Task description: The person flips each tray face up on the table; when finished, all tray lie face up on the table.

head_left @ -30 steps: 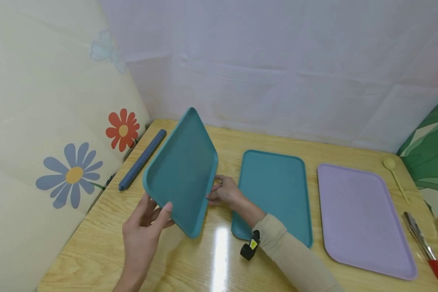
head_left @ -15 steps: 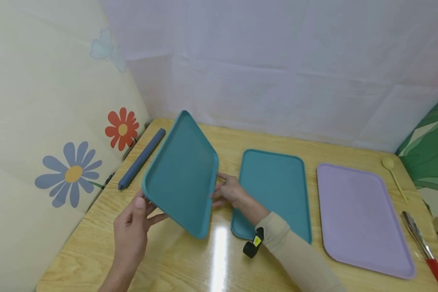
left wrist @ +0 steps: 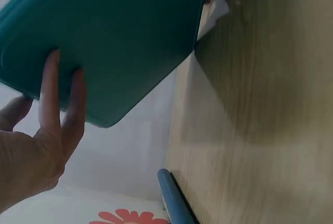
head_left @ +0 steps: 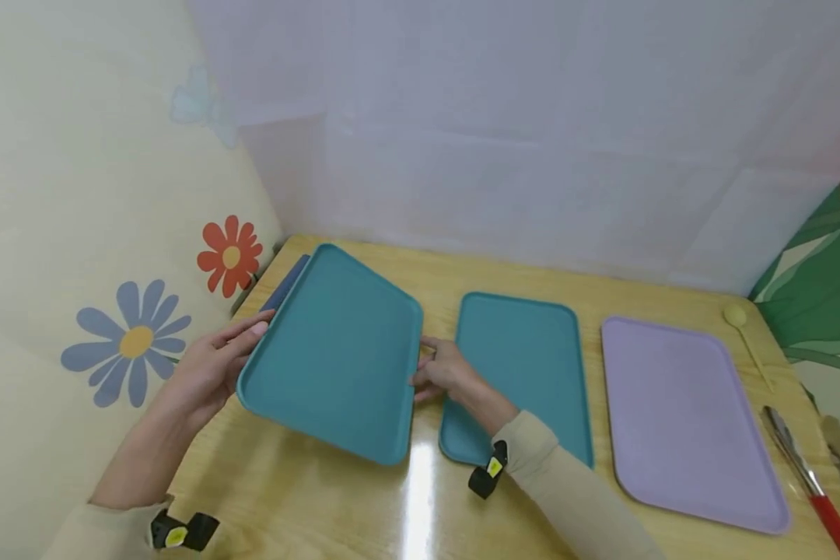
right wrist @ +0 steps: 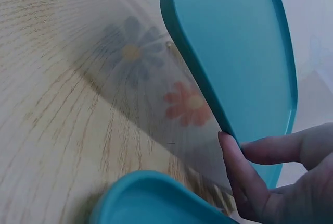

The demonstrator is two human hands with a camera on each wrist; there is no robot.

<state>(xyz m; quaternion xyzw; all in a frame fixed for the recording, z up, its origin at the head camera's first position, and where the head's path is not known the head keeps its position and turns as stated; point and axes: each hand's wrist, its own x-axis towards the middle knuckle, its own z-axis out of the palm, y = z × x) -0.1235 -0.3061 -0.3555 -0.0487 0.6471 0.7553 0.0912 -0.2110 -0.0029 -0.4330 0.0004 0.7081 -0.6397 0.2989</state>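
Note:
A teal tray [head_left: 336,358] is held tilted above the table, its left side raised and its right side low. My left hand [head_left: 213,365] grips its left edge, thumb at the rim; in the left wrist view two fingers [left wrist: 50,94] lie against the underside. My right hand [head_left: 448,369] pinches the lower right edge, as the right wrist view shows with thumb and fingers around the rim. Just right of it, a second teal tray [head_left: 518,350] lies flat, partly covered by my right forearm. A lilac tray [head_left: 693,420] lies flat farther right.
A dark blue rod [left wrist: 174,198] lies at the table's left edge, mostly hidden behind the raised tray in the head view. At the right are a yellow spoon [head_left: 749,342] and red-handled metal tongs [head_left: 801,459]. A pale cloth [head_left: 427,117] hangs behind the wooden table [head_left: 322,513].
The held tray has tipped from nearly upright toward flat, its top swinging left and down. My left hand has shifted from the bottom edge up to the left edge. My right hand keeps its place.

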